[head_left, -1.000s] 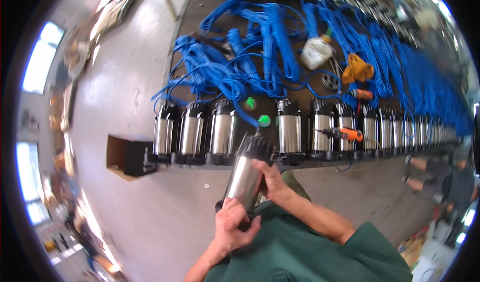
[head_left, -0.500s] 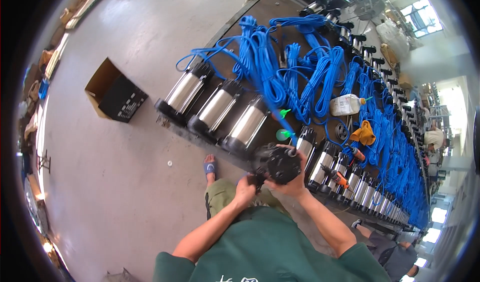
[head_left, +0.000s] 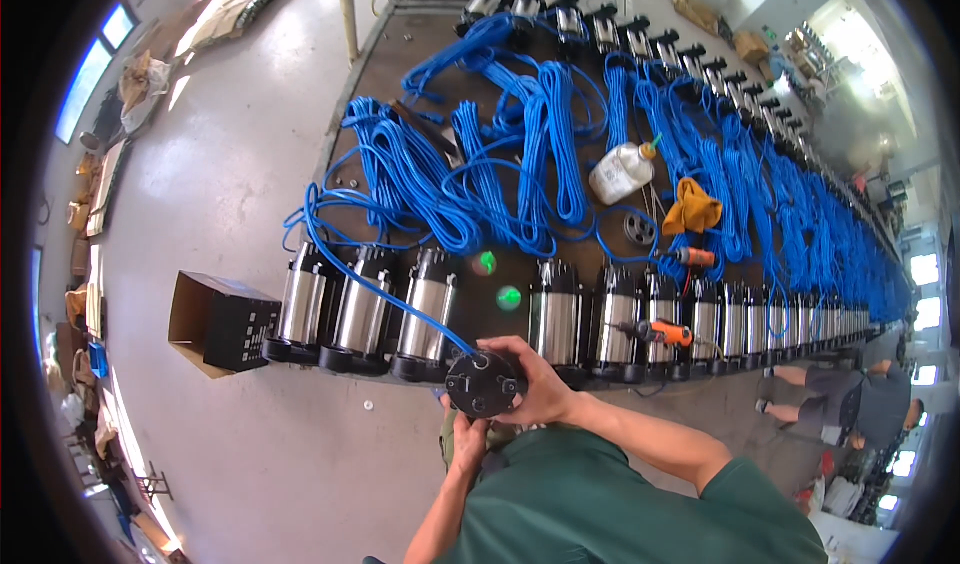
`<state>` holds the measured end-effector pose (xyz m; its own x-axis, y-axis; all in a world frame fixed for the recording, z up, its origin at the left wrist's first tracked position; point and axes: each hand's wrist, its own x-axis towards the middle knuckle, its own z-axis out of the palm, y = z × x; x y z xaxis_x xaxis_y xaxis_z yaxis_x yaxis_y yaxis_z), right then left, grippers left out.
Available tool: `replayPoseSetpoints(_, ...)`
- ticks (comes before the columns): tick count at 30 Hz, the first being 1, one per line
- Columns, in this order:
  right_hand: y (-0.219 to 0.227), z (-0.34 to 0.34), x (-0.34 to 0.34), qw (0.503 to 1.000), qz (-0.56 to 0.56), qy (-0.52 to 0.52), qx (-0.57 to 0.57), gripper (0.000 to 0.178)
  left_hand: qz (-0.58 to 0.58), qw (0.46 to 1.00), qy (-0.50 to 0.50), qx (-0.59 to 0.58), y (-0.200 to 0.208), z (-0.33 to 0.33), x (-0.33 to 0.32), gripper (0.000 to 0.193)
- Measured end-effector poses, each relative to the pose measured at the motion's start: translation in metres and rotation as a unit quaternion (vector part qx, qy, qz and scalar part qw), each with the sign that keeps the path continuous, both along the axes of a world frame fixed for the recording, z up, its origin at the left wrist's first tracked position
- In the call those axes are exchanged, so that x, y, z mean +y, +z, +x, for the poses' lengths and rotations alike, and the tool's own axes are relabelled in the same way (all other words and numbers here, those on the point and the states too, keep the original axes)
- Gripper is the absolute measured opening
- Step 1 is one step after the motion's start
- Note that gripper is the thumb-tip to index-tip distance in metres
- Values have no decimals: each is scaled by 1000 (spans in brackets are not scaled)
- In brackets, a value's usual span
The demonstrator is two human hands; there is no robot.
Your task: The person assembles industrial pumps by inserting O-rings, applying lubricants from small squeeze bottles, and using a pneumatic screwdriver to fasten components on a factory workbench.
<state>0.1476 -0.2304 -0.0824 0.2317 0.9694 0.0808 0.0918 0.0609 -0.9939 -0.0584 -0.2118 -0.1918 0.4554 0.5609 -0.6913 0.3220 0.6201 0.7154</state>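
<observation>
Dark table, grey floor, held cylinder

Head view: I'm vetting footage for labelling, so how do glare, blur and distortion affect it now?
Head view: the upper right looks hazy and washed out, windows at right overexposed; head view: highlights streak the steel cylinders; head view: the table has a bowed front edge, the corners black; head view: the held cylinder and right hand look reasonably sharp.

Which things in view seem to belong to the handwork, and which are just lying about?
Seemingly in use:
- black-ended pump, in the left hand and right hand
- blue cable running to it

Seemingly lying about:
- black cardboard box
- mustard-yellow cloth
- small white disc on the floor
</observation>
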Motion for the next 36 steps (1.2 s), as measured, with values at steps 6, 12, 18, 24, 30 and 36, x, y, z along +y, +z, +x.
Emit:
replayPoseSetpoints(6, -5, 11, -7, 999, -4, 13, -31, 101, 54, 993, -75, 72, -34, -11, -2, 26)
replayPoseSetpoints(12, 2, 16, -14, 983, -56, 20, -172, 103, 55, 995, -45, -72, -9, 19, 9, 32)
replayPoseSetpoints(18, 38, 100, 7, 949, -124, 164, -239, 79, 80, 906, -334, 246, 33, -45, 75, 39)
replayPoseSetpoints(24, -10, 210, 121, 910, -187, -180, -322, 27, 296, 946, -59, 118, 186, -62, 230, 17)
replayPoseSetpoints(30, -83, 239, 190, 783, -248, -379, -427, 26, 418, 908, -10, 39, 190, -23, 302, 19)
replayPoseSetpoints(36, -94, 259, 102, 739, -169, -512, -404, 24, 413, 904, 33, 100, 222, -46, 312, 22)
